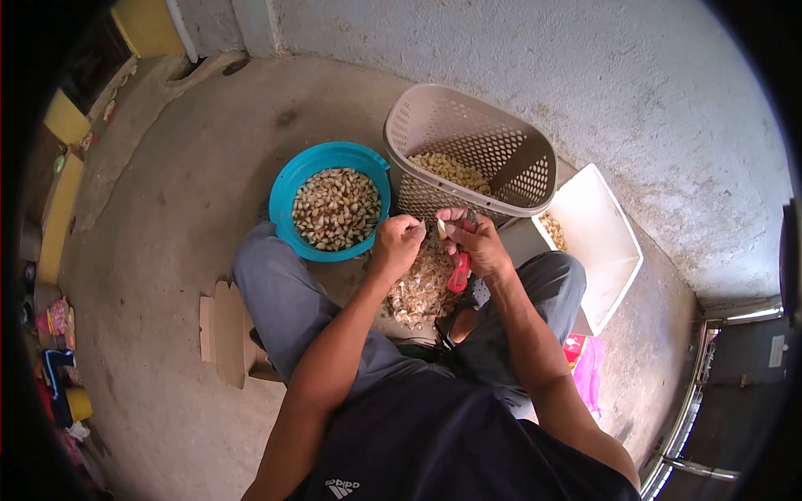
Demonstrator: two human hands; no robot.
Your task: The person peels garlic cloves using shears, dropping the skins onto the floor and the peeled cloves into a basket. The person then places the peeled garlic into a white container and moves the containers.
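My left hand [398, 242] pinches a thin piece of garlic skin near a pale garlic clove [441, 226]. My right hand [473, 240] holds that clove at its fingertips and grips a knife with a red handle [459, 272] that points down. Both hands hover above a heap of papery garlic peels [422, 288] lying between my knees. A blue bowl [294, 177] full of unpeeled cloves sits just left of my left hand.
A beige plastic basket [510, 134] with peeled cloves stands behind my hands against the wall. A white tub [603, 242] with a few cloves lies to the right. Flattened cardboard [225, 330] is under my left leg, and a pink bag [587, 361] by my right.
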